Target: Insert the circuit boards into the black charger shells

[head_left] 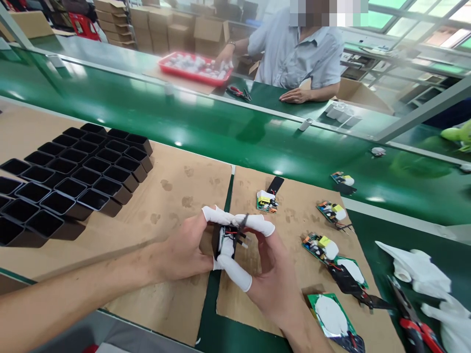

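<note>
Both my hands meet over the gap between two cardboard sheets. My left hand (pixel 184 250) and my right hand (pixel 270 274) wear white finger cots and pinch a small black plug part (pixel 227 239) with red wires and metal prongs between them. Fingers of both hands are closed round it. Black empty housings (pixel 73 181) stand in rows on the left cardboard sheet (pixel 165 196). Several green circuit boards (pixel 324 245) with white and yellow parts lie on the right cardboard sheet (pixel 294 215).
A green conveyor belt (pixel 221 127) runs across behind the cardboard. A person in a light shirt (pixel 298 54) works opposite, beside a red tray (pixel 195 68). White cloth (pixel 423 269) and red-handled pliers (pixel 415 323) lie at the right. Cardboard boxes are stacked at the back.
</note>
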`<state>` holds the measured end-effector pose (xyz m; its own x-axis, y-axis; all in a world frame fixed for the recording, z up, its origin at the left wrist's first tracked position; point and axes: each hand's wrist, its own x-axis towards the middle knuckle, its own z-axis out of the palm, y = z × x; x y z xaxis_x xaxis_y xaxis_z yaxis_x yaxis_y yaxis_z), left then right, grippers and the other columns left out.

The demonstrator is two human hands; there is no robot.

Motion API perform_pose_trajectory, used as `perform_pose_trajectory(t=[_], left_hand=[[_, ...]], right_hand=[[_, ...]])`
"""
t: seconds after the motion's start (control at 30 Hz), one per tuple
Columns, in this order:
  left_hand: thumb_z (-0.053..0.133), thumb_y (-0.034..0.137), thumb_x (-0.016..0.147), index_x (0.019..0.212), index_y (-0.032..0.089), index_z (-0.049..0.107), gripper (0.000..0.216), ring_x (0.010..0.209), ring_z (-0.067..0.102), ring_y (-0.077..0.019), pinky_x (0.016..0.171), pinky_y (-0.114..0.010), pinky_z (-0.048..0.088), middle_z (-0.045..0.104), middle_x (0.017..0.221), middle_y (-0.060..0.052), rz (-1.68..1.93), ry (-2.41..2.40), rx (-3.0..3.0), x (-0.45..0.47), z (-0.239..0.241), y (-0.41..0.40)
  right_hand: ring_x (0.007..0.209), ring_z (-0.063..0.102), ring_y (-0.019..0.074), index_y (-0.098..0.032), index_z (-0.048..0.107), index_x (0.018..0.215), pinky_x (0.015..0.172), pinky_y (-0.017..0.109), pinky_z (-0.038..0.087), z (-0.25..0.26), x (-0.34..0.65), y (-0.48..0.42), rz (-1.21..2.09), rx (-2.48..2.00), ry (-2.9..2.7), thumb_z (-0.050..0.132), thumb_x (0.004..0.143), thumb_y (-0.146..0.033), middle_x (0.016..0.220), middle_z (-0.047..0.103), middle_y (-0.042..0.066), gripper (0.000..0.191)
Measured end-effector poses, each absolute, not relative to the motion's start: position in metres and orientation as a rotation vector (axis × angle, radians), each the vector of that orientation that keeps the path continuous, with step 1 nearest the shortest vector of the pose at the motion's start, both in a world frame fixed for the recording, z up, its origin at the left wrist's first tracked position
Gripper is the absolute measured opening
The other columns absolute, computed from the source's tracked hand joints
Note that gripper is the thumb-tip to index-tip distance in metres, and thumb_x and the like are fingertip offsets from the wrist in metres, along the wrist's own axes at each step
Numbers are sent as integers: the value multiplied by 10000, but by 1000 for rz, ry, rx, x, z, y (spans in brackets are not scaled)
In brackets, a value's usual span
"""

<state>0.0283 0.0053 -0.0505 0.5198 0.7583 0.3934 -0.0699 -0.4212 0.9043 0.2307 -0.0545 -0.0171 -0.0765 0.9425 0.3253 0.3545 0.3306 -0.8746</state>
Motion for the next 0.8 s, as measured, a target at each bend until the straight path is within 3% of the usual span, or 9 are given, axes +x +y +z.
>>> perform_pose_trajectory(t=[0.23, 0.37, 0.8], left_hand=[[1011, 398, 847, 1310, 276, 631, 611, 1200, 780, -306, 1095, -506, 657, 777, 1292, -88, 1034, 677, 1709, 28, -47, 4], [1007, 372, 853, 1335, 267, 613, 631, 1208, 776, -306, 1099, -513, 660, 767, 1294, -101, 1039, 670, 1706, 27, -44, 5], [939, 269, 892, 1335, 242, 611, 552, 1096, 816, -253, 982, -379, 658, 804, 1238, -81, 1092, 681, 1794, 28, -49, 5]], right_hand=[[1110, 825, 230, -316, 743, 1349, 1007, 349, 703, -23, 228, -56, 776, -1131, -1477, 790, 1070, -251, 1242, 825, 72, 291], [1078, 824, 227, -298, 760, 1285, 965, 334, 713, -25, 229, -56, 783, -1122, -1477, 732, 1106, -256, 1182, 814, 83, 186], [1094, 810, 191, -333, 735, 1348, 991, 289, 696, -28, 230, -56, 696, -1175, -1560, 770, 1046, -164, 1214, 809, 44, 347]])
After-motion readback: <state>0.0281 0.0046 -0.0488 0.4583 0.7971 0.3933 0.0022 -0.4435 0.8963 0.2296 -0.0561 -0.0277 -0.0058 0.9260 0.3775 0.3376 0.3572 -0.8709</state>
